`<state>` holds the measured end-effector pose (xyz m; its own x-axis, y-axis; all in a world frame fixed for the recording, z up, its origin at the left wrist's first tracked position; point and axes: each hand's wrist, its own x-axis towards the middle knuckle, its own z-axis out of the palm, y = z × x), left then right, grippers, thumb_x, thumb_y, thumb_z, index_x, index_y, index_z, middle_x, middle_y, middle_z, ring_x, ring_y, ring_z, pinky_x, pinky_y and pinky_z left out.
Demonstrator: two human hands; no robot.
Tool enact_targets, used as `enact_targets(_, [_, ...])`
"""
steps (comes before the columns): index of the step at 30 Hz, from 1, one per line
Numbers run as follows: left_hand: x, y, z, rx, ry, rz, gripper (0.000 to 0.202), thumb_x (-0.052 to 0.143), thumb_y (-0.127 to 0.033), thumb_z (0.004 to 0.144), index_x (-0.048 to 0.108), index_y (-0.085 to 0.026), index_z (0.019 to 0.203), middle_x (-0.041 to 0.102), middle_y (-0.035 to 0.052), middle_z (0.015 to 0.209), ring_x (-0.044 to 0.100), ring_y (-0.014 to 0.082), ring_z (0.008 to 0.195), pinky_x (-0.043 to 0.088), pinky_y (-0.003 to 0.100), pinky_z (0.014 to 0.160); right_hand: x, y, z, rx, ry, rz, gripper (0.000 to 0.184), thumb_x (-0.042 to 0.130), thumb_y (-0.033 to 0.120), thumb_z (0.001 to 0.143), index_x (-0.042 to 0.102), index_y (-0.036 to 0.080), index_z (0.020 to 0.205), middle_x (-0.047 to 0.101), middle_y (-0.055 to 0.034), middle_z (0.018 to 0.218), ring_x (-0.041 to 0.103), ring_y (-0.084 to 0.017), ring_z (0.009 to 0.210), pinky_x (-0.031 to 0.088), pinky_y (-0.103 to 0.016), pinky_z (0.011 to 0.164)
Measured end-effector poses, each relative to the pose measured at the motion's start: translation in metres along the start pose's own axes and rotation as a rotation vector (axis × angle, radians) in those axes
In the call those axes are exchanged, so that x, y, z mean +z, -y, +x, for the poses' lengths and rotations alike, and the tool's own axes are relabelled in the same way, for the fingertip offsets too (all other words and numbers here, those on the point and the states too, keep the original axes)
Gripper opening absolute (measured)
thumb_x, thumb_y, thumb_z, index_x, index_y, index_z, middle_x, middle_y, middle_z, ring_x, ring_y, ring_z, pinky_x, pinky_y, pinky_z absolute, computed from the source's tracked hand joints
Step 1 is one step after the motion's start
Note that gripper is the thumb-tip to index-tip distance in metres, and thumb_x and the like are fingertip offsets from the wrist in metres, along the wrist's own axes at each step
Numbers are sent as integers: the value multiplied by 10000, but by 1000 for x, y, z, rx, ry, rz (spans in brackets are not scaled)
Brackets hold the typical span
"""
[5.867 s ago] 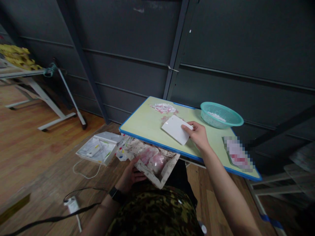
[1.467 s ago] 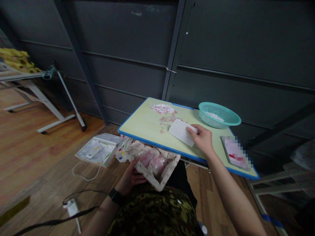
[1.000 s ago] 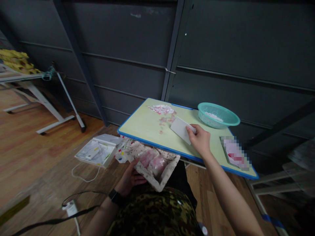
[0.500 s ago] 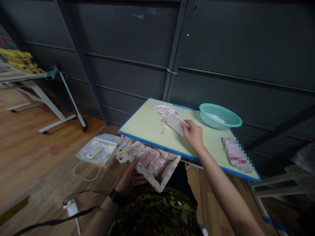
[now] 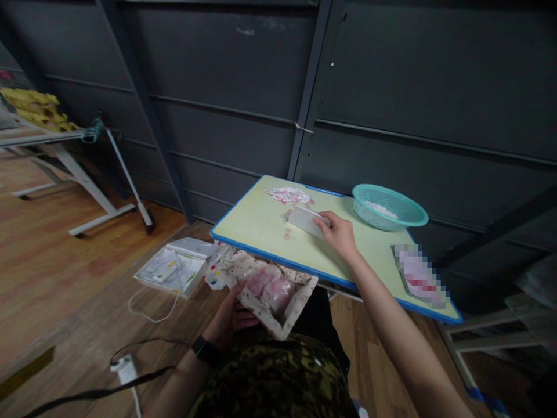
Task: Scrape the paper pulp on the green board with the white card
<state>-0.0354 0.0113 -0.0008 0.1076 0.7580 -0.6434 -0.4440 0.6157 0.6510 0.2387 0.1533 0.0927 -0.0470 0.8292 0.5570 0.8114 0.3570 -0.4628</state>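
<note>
In my right hand (image 5: 339, 232) is a flat, pale grey scraper (image 5: 304, 220), gripped at its right end and held low over the pale yellow tabletop (image 5: 248, 223). Pinkish smears lie on the table beside the scraper's left end. Just beyond it is a heap of small white and pink flakes (image 5: 288, 195). My left hand (image 5: 235, 313) grips the near left wall of a stained whitish tray (image 5: 300, 302), tilted below the table's front edge. Pink and whitish material (image 5: 270, 284) sits inside the tray.
A teal plastic basket (image 5: 407, 215) with white bits stands at the table's back right; a blurred-out packet (image 5: 418, 276) lies near the right edge. An open white box (image 5: 191, 284), a cable and a power strip (image 5: 127, 370) are on the floor to the left. A dark wall stands behind.
My right hand has moved slightly left with the scraper, which now lies lower and closer to level over the table. My left hand and the tray have hardly moved.
</note>
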Motion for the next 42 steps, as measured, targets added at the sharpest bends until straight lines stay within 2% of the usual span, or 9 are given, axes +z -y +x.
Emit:
enact_targets(7, [1, -2, -3, 5, -14, -11, 377, 569, -478, 838, 617, -135, 988, 735, 96, 762, 717, 256, 664, 605, 402, 680, 10, 7, 9, -78, 0, -46, 295, 498, 409, 891, 702, 225, 1001, 741, -73, 952, 679, -237, 762, 444, -308, 704])
enact_targets(13, [-3, 1, 0, -14, 18, 0, 398, 529, -485, 859, 630, -122, 989, 745, 114, 781, 713, 240, 652, 601, 375, 667, 12, 7, 13, -170, 64, -80, 274, 487, 382, 909, 691, 230, 1010, 744, -62, 942, 690, -231, 789, 453, -294, 697])
enact_targets(16, [-2, 2, 0, 5, 29, -4, 358, 521, -463, 869, 624, -132, 962, 747, 117, 785, 715, 244, 657, 598, 378, 673, 5, 4, 9, -189, 61, -64, 271, 493, 379, 906, 695, 228, 1004, 743, -60, 959, 690, -228, 788, 459, -296, 696])
enact_targets(21, [-1, 2, -1, 16, 7, -8, 354, 534, -453, 865, 605, -140, 1016, 746, 99, 762, 724, 259, 666, 600, 393, 663, -15, 3, 3, -170, 53, -79, 262, 521, 370, 882, 705, 218, 991, 747, -61, 932, 685, -222, 729, 461, -299, 679])
enact_targets(25, [-1, 2, 1, 5, 19, 1, 357, 545, -462, 856, 612, -128, 963, 745, 111, 754, 726, 266, 672, 602, 395, 660, -23, 4, 2, -117, 2, -67, 273, 528, 383, 866, 713, 201, 952, 744, -76, 885, 673, -222, 696, 455, -305, 668])
enact_targets(29, [-1, 2, 2, 3, 8, -3, 340, 532, -455, 865, 613, -133, 941, 746, 107, 755, 725, 266, 660, 604, 404, 661, -19, 2, -5, -42, -13, -26, 313, 517, 417, 857, 714, 190, 946, 740, -89, 873, 655, -222, 681, 444, -308, 652])
enact_targets(33, [0, 1, 0, 5, -19, -22, 314, 548, -432, 861, 619, -139, 949, 741, 101, 731, 722, 262, 641, 607, 397, 640, -16, -1, -16, 62, -15, 63, 358, 540, 458, 824, 715, 168, 942, 722, -74, 766, 595, -192, 594, 415, -290, 596])
enact_targets(38, [1, 2, -3, 38, -41, -16, 338, 536, -407, 874, 588, -145, 1081, 733, 83, 734, 724, 260, 653, 609, 408, 656, -19, -11, -25, 242, -115, 132, 415, 554, 501, 782, 718, 137, 896, 701, -75, 739, 554, -186, 593, 392, -294, 581])
enact_targets(42, [2, 4, -3, 77, -18, -26, 348, 506, -371, 898, 538, -170, 1180, 723, 65, 772, 731, 252, 686, 607, 410, 691, -18, -14, -30, 315, -61, 202, 419, 578, 501, 756, 720, 126, 876, 691, -73, 722, 548, -185, 597, 383, -296, 572])
